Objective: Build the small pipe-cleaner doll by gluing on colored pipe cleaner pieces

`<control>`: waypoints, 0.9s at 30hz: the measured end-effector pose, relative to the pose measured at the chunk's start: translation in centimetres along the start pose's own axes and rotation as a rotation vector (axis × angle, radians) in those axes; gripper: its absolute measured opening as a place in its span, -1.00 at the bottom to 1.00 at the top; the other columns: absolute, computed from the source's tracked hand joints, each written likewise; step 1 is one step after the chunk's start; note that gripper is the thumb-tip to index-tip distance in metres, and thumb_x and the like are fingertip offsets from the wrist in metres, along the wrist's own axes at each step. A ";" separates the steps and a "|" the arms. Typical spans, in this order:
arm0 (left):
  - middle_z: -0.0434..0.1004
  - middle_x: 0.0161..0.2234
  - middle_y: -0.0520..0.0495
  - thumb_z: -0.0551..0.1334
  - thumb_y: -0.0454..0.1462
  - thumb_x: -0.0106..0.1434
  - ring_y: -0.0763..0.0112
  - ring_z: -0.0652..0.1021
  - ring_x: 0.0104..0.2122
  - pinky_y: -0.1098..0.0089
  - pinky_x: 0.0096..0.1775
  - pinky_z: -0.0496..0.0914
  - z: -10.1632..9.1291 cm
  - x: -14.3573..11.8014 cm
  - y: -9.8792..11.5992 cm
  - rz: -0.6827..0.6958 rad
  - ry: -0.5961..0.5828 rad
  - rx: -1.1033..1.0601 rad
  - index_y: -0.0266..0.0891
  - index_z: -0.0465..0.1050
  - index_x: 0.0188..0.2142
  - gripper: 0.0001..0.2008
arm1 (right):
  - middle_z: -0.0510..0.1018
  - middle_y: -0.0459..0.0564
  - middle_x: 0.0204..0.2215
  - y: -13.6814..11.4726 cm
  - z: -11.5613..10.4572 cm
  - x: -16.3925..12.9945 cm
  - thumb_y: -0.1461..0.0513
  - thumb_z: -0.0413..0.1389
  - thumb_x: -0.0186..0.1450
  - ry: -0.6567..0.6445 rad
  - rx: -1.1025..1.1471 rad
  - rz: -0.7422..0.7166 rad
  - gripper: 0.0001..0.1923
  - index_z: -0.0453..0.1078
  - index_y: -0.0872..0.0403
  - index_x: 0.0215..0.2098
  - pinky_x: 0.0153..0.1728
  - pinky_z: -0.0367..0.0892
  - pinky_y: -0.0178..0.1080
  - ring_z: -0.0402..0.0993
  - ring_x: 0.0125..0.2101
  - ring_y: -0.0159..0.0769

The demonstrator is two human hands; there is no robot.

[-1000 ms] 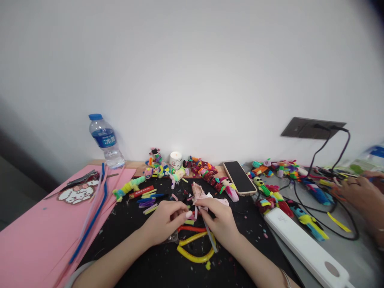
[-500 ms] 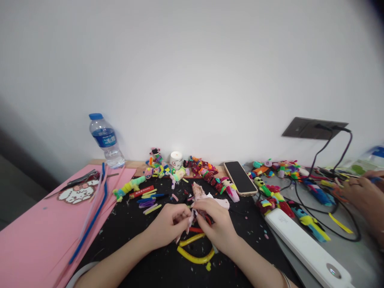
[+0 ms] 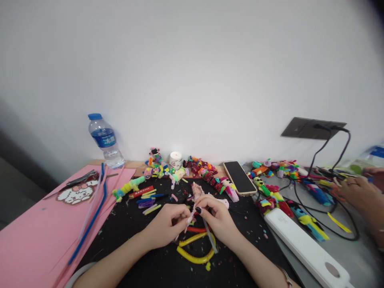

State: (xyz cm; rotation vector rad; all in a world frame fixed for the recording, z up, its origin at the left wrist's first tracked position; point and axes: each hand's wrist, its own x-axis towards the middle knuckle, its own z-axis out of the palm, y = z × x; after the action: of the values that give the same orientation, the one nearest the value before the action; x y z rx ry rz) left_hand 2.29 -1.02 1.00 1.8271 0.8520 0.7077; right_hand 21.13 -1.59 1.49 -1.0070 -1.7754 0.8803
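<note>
Near the middle of the black mat, my left hand (image 3: 165, 227) is closed in a pinch on a pale pink pipe cleaner (image 3: 189, 221). My right hand (image 3: 221, 221), a dark nail showing on its thumb, pinches the upper end of the same piece. A thin greyish strip (image 3: 211, 238) hangs below the right fingers; where its top ends is hidden. Behind the hands lies a pinkish-brown fuzzy piece (image 3: 197, 189), partly covered. Yellow bent pipe cleaners (image 3: 195, 260) and a red one (image 3: 196, 230) rest on the mat just below my fingers.
Left: pink sheets (image 3: 33, 236), scissors (image 3: 78, 181), blue pipe cleaner (image 3: 90, 228), leaning water bottle (image 3: 104, 140). Behind: fuzzy figures (image 3: 156, 170), a phone (image 3: 240, 178). Right: white long device (image 3: 306, 246), black cables (image 3: 357, 224), another person's hand (image 3: 360, 192).
My right thumb and fingers have shifted on the pale pink piece, and the thumbnail now shows. The greyish strip hangs more plainly in view below that hand. My left hand stays nearly still.
</note>
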 end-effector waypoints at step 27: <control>0.41 -0.48 0.08 0.06 -0.19 0.28 0.55 0.38 -0.67 0.48 -0.53 0.29 -1.2 0.9 -2.1 -0.099 0.394 -0.071 -0.23 0.29 -0.30 -0.85 | 0.42 0.04 -0.15 1.4 -2.4 0.5 0.38 -0.05 0.13 0.003 -0.636 0.103 -0.66 0.32 0.08 -0.13 -0.04 0.20 -0.11 0.30 -0.07 -0.14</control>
State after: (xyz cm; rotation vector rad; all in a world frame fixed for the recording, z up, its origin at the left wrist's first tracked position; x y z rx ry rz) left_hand 1.38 0.89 -0.43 1.5932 1.1484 1.0400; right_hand 23.60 -0.19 1.32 -1.5052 -2.0649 0.3620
